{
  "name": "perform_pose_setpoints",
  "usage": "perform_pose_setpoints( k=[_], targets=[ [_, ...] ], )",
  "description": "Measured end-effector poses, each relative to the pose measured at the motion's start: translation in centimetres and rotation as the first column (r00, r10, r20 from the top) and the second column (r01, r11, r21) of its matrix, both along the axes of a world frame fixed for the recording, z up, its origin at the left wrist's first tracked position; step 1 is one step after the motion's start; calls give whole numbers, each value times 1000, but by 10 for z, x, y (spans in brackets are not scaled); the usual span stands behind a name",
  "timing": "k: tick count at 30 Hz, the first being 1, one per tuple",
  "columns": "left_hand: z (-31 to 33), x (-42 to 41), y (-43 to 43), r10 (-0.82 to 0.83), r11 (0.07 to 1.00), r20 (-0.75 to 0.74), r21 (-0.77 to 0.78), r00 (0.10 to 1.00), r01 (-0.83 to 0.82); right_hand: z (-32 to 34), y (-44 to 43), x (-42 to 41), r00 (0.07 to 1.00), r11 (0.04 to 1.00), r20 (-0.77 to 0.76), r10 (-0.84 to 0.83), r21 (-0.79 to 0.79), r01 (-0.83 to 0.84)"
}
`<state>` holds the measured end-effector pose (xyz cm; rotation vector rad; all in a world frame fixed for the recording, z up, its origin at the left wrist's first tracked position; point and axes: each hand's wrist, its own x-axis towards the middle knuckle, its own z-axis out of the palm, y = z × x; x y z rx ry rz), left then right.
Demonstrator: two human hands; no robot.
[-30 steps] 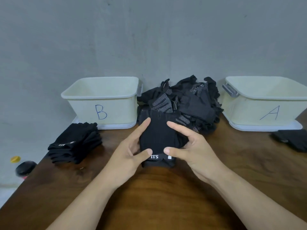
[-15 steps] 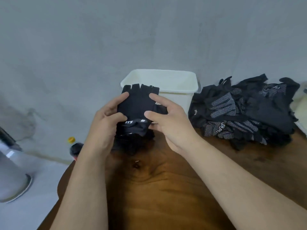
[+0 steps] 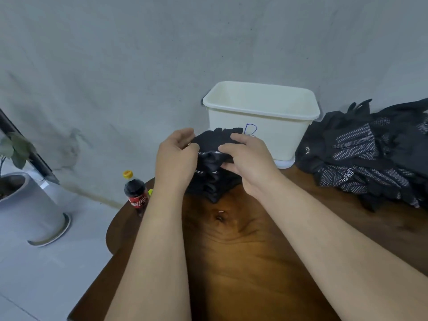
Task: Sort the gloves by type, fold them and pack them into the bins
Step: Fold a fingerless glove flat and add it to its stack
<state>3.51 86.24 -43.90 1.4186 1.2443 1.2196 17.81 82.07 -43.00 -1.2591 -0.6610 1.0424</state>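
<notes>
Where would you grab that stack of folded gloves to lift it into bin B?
Probably low on its two flanks, left hand and right hand squeezing inward. The stack is loose, soft layers on the table, so a grip from above would likely lift only the top glove.

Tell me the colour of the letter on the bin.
Blue: a handwritten letter B on the cream bin, shown best in the head view.

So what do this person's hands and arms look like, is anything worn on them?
Nothing worn that shows. The left hand and right hand have no gloves on, no rings, no watch or band at the wrists. The left forearm and right forearm are unsleeved to the frame's edge.
</notes>
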Motion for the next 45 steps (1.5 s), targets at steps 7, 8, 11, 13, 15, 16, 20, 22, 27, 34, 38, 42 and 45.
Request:
perform_pose_setpoints(
  k=[7,8,11,13,15,16,20,22,27,34,38,42,45],
  targets=[
    [-5,4,-2,32,999,-191,8,981,-31,-7,5,-1,995,996,104,13,-87,-4],
    [-5,4,-2,39,999,-208,10,977,-38,-8,6,-1,991,996,130,17,-92,-5],
    [-8,6,-2,42,999,-252,-7,967,-45,-15,6,1,977,992,212,31,-123,-4],
    [-10,8,-2,31,999,-287,-16,957,-37,-19,5,2,952,987,303,49,-161,0],
    [-11,11,-3,21,999,-326,-17,945,-28,-21,4,4,909,981,407,85,-192,-6],
    [-12,12,-3,20,999,-342,-21,939,-29,-22,2,5,875,979,472,104,-206,-6],
    [-12,12,-3,20,999,-348,-24,937,-30,-28,-2,18,701,979,703,118,-200,36],
    [-12,12,-2,22,1000,-343,-10,939,-27,-32,-8,25,643,985,761,86,-163,61],
    [-8,11,-2,74,996,-318,69,945,-55,-43,-39,45,706,996,708,-1,-64,66],
    [-8,21,-14,27,951,-461,286,887,120,-48,-89,66,667,986,741,74,-154,61],
    [-15,23,-19,4,966,-572,214,820,144,-59,-77,47,760,975,614,214,-178,-130],
    [-17,17,-27,32,975,-628,192,778,116,-62,-55,30,865,966,433,252,-167,-198],
    [-21,12,-24,30,976,-621,185,783,110,-65,-45,26,886,969,394,242,-150,-198]
  ],
)
